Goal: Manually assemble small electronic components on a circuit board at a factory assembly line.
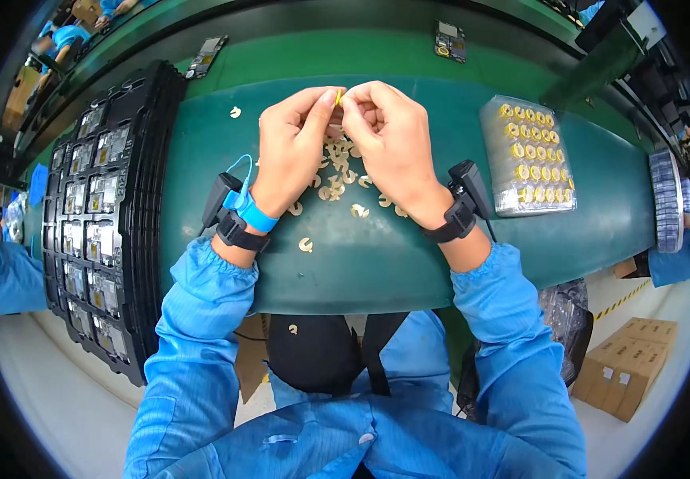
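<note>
My two hands meet over the far middle of the green mat [361, 275]. Between their fingertips is a small yellow piece [338, 97], seen edge-on. My left hand [295, 148] pinches it between thumb and forefinger, and my right hand [393, 144] pinches at its other side, fingers curled in. Fingers hide most of the piece. Under and around the hands lie several cream C-shaped pieces [333, 191], some overlapping. A single one [306, 245] rests nearer me, and another [235, 112] sits beyond my left hand.
At right stands a clear plastic tray [530, 206] with rows of round yellow-edged parts. Stacked black trays [139, 239] holding circuit boards rise at left. Two circuit boards [450, 41] lie along the far ledge. Round clear trays [666, 203] are stacked far right; cardboard boxes [626, 363] stand on the floor.
</note>
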{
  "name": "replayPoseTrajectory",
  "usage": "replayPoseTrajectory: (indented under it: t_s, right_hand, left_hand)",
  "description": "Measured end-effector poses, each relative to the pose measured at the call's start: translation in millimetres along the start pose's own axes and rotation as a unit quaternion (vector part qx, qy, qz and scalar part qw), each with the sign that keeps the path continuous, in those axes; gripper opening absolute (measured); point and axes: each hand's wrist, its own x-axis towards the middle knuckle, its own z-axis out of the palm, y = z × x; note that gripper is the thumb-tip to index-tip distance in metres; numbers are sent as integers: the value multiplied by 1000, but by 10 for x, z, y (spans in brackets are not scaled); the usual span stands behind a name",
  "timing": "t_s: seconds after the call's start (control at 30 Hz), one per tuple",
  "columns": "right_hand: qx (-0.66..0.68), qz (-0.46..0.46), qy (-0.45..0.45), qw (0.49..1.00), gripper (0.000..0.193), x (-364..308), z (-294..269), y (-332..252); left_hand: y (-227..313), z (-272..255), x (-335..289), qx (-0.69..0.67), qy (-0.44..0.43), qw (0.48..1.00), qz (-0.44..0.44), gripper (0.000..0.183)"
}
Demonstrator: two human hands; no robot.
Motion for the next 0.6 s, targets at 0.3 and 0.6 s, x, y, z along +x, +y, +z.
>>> replayPoseTrajectory:
  t_s: [0.3,0.6]
  right_hand:
    - [80,19,-14,997,8,-6,14,74]
    - [70,43,9,997,9,38,-24,102]
  left_hand:
    - [56,-108,14,-31,-86,996,-10,32]
    - [15,-100,26,-92,5,996,-4,28]
